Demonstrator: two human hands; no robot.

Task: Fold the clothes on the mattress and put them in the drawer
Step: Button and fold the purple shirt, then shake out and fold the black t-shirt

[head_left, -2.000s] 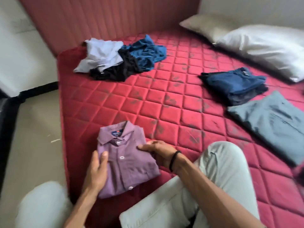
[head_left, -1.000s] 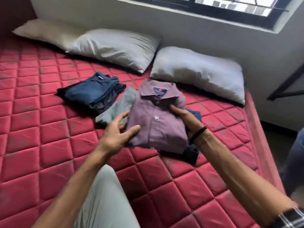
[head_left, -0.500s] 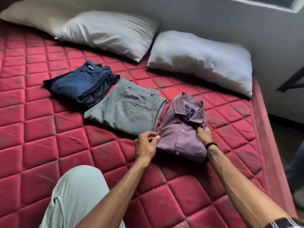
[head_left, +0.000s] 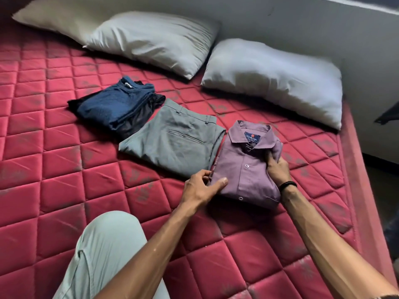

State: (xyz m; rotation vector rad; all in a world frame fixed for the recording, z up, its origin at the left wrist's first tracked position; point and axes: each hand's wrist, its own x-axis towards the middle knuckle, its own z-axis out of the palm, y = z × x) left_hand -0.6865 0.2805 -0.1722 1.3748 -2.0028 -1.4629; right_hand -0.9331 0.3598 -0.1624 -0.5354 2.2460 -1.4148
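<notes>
Kneeling on the red quilted mattress (head_left: 64, 190), we have both hands on a folded purple shirt (head_left: 244, 169) that lies flat on the mattress, collar pointing toward the pillows. Our left hand (head_left: 203, 186) pinches the shirt's left edge, thumb laid on top of the fabric and the other fingers curled against the side. Our right hand (head_left: 277, 169) grips the shirt's right side near the shoulder, fingers curled into the cloth; a black band sits on that wrist. Just beside the shirt, on its left and touching its edge, lie folded grey trousers (head_left: 174, 143), back pocket facing up. Further left, a folded dark blue garment (head_left: 116, 106) rests on something darker beneath it, its corner meeting the trousers' waistband. Three pillows line the head of the mattress: a beige one (head_left: 54, 16) at far left, a pale grey one (head_left: 155, 39) overlapping it, and a white one (head_left: 276, 80) to the right. Our knee in light green trousers (head_left: 103, 251) shows at the bottom.
</notes>
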